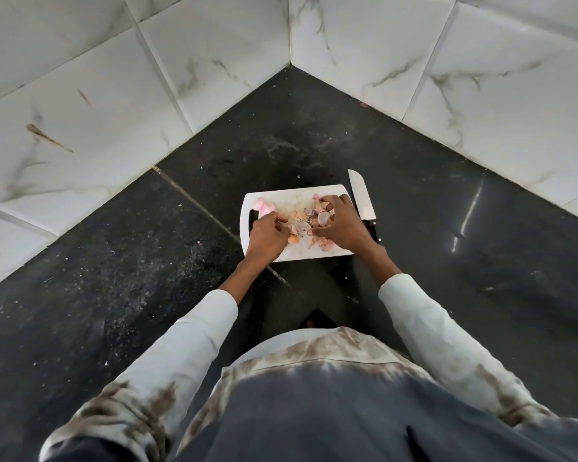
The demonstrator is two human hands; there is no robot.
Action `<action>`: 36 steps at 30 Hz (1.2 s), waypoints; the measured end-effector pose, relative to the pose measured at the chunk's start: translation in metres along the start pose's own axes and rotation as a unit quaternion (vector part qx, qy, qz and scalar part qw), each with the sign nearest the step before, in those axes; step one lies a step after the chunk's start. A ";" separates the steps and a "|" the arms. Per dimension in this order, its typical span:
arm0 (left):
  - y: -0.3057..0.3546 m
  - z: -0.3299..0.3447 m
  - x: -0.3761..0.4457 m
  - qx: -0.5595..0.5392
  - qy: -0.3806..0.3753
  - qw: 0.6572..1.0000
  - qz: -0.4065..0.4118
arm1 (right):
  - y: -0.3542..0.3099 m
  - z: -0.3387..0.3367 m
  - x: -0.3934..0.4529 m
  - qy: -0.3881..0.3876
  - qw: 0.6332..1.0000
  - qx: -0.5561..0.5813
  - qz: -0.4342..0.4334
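A white cutting board (291,198) lies on the black counter in a tiled corner. Pink and orange onion peels (301,221) are scattered over its middle, and a pink peeled piece (263,205) sits at its far left. My left hand (267,235) rests on the board's left side with curled fingers among the peels. My right hand (337,225) is over the right side, its fingers curled around peel scraps. Whether either hand really grips a piece is hard to tell.
A knife (361,198) with a white blade lies just right of the board, tip pointing away, its dark handle partly hidden by my right wrist. The black counter (147,278) carries small crumbs. White marble-look wall tiles (381,45) close the corner behind.
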State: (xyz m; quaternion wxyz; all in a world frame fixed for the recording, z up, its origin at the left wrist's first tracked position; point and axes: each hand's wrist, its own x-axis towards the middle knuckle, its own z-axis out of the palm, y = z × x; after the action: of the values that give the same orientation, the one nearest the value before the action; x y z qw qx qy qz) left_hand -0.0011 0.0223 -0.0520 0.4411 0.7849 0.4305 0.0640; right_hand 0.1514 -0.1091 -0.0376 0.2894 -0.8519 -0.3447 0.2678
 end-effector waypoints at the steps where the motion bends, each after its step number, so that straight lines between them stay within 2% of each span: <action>1: 0.001 0.000 0.001 -0.001 0.000 1.000 0.003 | -0.001 -0.002 0.000 0.012 1.000 0.002 -0.001; 4: 0.004 0.000 0.005 0.012 0.006 1.000 0.012 | 0.006 -0.012 0.001 0.028 0.999 -0.042 0.004; 7: 0.007 0.003 0.007 0.019 -0.006 1.000 0.012 | 0.015 -0.021 0.002 -0.006 0.995 -0.089 0.037; 10: 0.010 0.008 0.007 0.036 -0.019 0.999 0.031 | 0.018 -0.020 0.002 -0.022 0.995 -0.088 0.047; 18: 0.019 0.018 0.013 0.077 -0.040 0.993 0.077 | 0.005 0.001 0.002 -0.042 0.993 -0.106 0.001; 26: 0.018 0.020 0.017 0.094 -0.045 0.991 0.081 | 0.010 0.001 0.000 0.013 0.997 -0.070 -0.041; 32: 0.017 0.018 0.016 0.131 -0.023 0.986 0.102 | 0.012 -0.011 0.001 0.012 0.997 -0.072 -0.009; 36: 0.019 0.023 0.019 0.151 -0.036 0.983 0.099 | 0.016 -0.012 -0.004 -0.042 0.995 -0.088 0.037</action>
State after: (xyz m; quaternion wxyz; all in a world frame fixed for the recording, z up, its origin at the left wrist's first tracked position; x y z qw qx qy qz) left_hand 0.0333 0.0176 -0.0569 0.3240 0.8830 0.3394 0.0134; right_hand 0.1640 -0.1250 -0.0394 0.1888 -0.8742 -0.3469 0.2825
